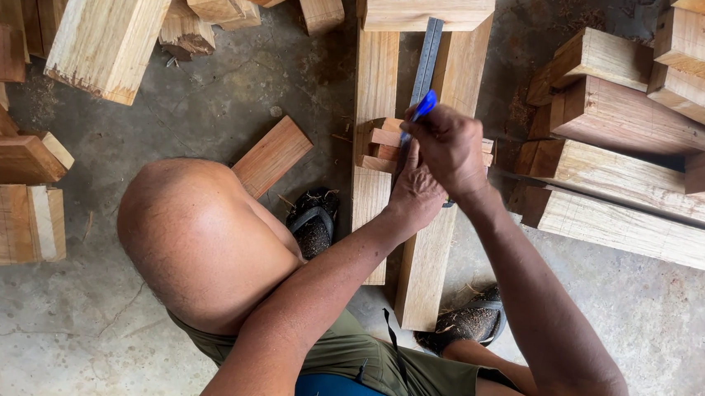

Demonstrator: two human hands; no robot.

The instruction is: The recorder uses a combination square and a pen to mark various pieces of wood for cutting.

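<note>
**Planks marked under a steel rule**

Two long planks lie side by side on the concrete floor, running from the top edge of the view down toward the person's feet. A shorter block sits across their far ends. A stack of sawn timber lies along the right edge of the floor, more offcuts along the left edge, and a single small board lies loose beside the raised knee. A steel rule runs lengthwise over the gap between the planks, crossing a cluster of small reddish blocks. The left hand presses down on the rule's near end, fingers closed flat against it. The right hand is curled tight around a blue pen, its tip beside the rule's edge. Sandals rest on either side of the planks.
</note>
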